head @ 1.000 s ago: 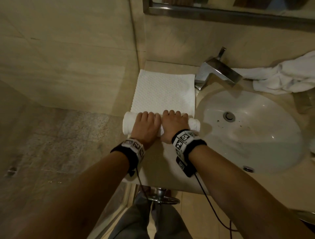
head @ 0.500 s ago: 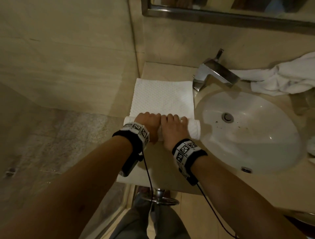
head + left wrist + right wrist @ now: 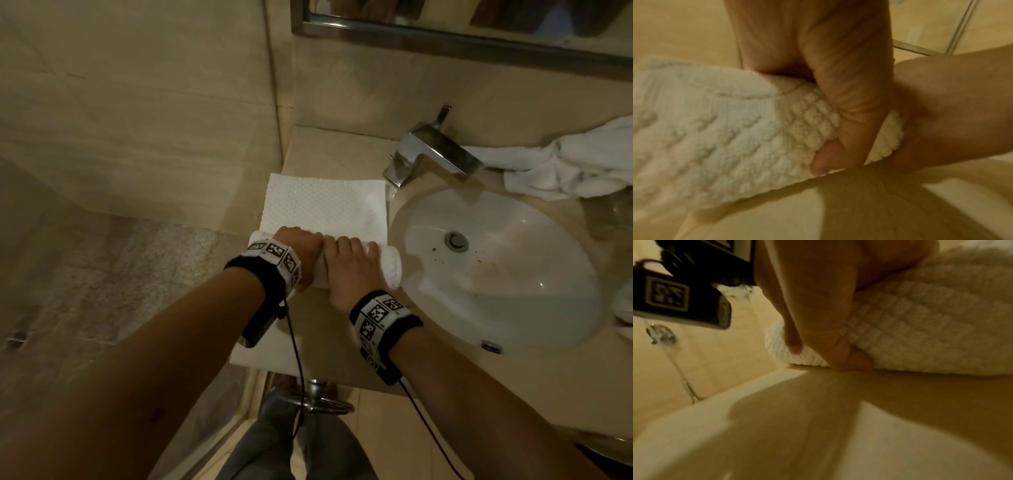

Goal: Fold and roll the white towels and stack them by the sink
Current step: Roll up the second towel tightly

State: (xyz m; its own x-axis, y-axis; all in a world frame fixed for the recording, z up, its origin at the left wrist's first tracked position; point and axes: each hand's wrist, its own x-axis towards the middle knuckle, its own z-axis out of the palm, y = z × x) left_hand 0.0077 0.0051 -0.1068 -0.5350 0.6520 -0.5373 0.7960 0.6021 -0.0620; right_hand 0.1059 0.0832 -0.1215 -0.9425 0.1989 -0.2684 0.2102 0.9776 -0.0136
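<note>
A folded white towel (image 3: 325,205) lies flat on the beige counter (image 3: 329,147) left of the sink, and its near end is rolled into a thick roll (image 3: 390,267). My left hand (image 3: 298,250) and right hand (image 3: 352,263) sit side by side on the roll, fingers curled over its top. In the left wrist view the roll (image 3: 715,138) is gripped with the left thumb (image 3: 828,159) tucked against its near side. The right wrist view shows the right thumb (image 3: 855,360) pressed under the roll (image 3: 920,329) at the counter surface.
The white sink basin (image 3: 496,267) lies directly right of the roll, with a chrome faucet (image 3: 431,154) behind it. A crumpled pile of white towels (image 3: 565,168) sits at the back right. A tiled wall (image 3: 171,120) borders the counter's left edge; a mirror (image 3: 479,34) hangs above.
Both hands have turned the roll forward, away from me. The roll is thicker and the flat part of the towel beyond it is shorter.
</note>
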